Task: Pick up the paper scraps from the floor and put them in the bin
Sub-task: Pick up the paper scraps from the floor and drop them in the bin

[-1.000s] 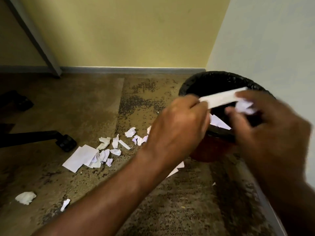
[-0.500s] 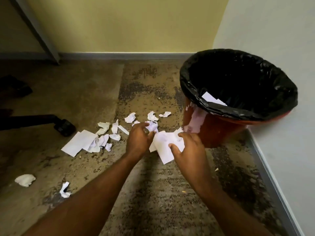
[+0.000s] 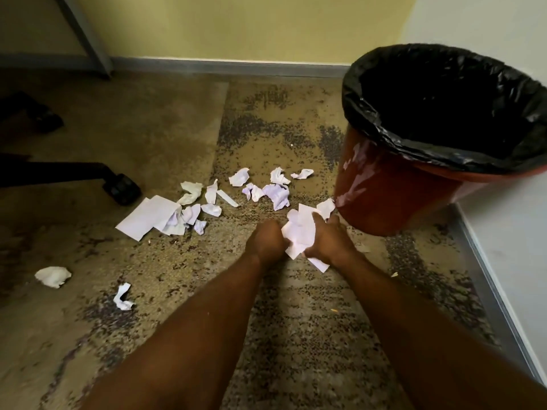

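Both my hands are down on the carpet just left of the bin's base, gathering a bunch of white paper pieces (image 3: 299, 232). My left hand (image 3: 264, 241) is closed against the bunch's left side and my right hand (image 3: 328, 236) grips its right side. The red bin (image 3: 384, 190) with a black liner (image 3: 370, 113) stands at the right, beside the wall. More scraps lie scattered further out: a cluster (image 3: 266, 187) near the bin, a flat sheet with crumpled bits (image 3: 151, 216) to the left, a crumpled ball (image 3: 53, 276) and a small twist (image 3: 122, 297) nearer me.
A black chair leg with a caster (image 3: 121, 187) reaches in from the left. A grey desk leg (image 3: 85, 34) stands at the back left. Yellow wall and skirting run along the back; a white wall with a metal skirting strip (image 3: 488, 285) runs along the right.
A second ago both hands were over the bin with paper. They have since dropped to the floor, and now close tighter on the pieces beside the bin's base.
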The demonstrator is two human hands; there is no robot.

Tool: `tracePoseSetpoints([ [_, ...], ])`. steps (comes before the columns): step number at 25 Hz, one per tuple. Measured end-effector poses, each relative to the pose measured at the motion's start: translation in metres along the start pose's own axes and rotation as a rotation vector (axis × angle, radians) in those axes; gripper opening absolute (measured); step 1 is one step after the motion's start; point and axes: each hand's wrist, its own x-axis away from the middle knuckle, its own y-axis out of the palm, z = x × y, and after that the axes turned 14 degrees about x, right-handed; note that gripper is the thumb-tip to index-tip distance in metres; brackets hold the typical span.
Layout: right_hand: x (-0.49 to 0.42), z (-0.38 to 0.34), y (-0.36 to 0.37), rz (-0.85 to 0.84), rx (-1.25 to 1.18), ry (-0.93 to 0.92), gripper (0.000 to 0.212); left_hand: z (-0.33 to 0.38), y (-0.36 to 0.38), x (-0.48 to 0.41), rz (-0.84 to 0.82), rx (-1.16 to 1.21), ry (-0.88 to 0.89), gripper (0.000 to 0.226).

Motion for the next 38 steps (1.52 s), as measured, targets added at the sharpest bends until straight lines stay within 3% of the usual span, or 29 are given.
tracePoseSetpoints([
  [8,0.026,-0.004,0.003,0.079,0.076,-0.061,0.064,0.007,0.004,0.039,0.054,0.329,-0.112,0.011],
  [11,0.04,-0.01,0.007,0.151,0.1,-0.116,0.056,0.016,0.003,0.05,0.073,0.444,-0.098,0.012],
  [17,0.076,-0.019,-0.013,0.386,-0.107,-0.2,0.045,0.055,-0.023,0.074,0.167,0.802,-0.126,0.025],
  [21,0.106,-0.023,-0.08,0.638,-0.181,-0.116,0.033,0.111,-0.072,0.092,0.261,0.812,-0.002,0.035],
  [25,0.145,-0.016,-0.191,0.983,-0.246,-0.061,0.039,0.209,-0.137,0.118,0.39,0.798,0.245,0.034],
  [28,0.151,0.016,-0.264,1.138,-0.346,0.036,0.027,0.289,-0.169,0.128,0.297,0.821,0.427,0.048],
  [30,0.13,0.046,-0.285,1.094,-0.27,0.139,0.02,0.322,-0.176,0.12,0.163,0.787,0.421,0.061],
  [32,0.119,0.065,-0.289,0.982,-0.129,0.216,0.028,0.328,-0.171,0.103,0.116,0.741,0.407,0.062],
  [34,0.13,0.063,-0.276,1.084,-0.2,0.204,0.036,0.306,-0.158,0.087,0.231,0.679,0.432,0.043],
  [36,0.152,0.042,-0.246,1.305,-0.363,0.017,0.026,0.261,-0.144,0.073,0.39,0.634,0.417,0.028],
  [37,0.158,0.029,-0.224,1.3,-0.407,-0.102,0.02,0.233,-0.138,0.066,0.448,0.596,0.384,0.025],
  [38,0.155,0.017,-0.197,1.183,-0.421,-0.171,0.019,0.201,-0.13,0.058,0.481,0.534,0.33,0.025],
])
